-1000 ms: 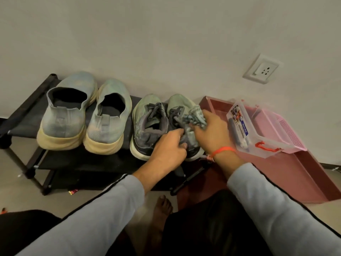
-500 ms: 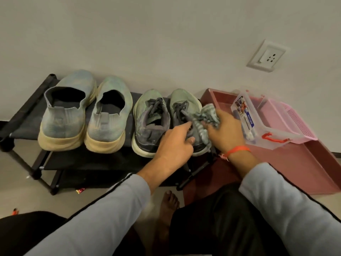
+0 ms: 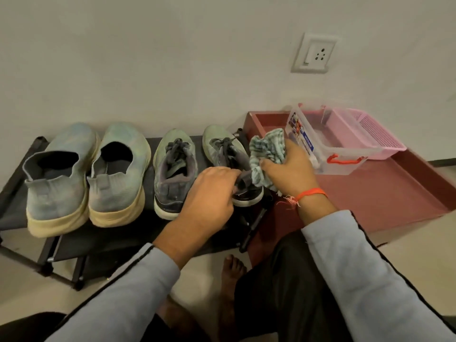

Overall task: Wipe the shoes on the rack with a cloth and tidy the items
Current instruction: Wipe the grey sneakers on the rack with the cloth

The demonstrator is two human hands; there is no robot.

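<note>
Green-and-white striped cloth [image 3: 267,156], soft and light, bunched in right hand [image 3: 287,172] with fingers curled round it, just right of rightmost laced shoe [image 3: 228,160] on rack [image 3: 14,174]. Left hand [image 3: 209,193] gripping that shoe's heel collar, fingers curled over padded rim. Probably light, flexible upper, firmer at sole; best held at heel or sole edge while wiping. Easily snagged on laces. Three other shoes alongside, apparently untouched.
</note>
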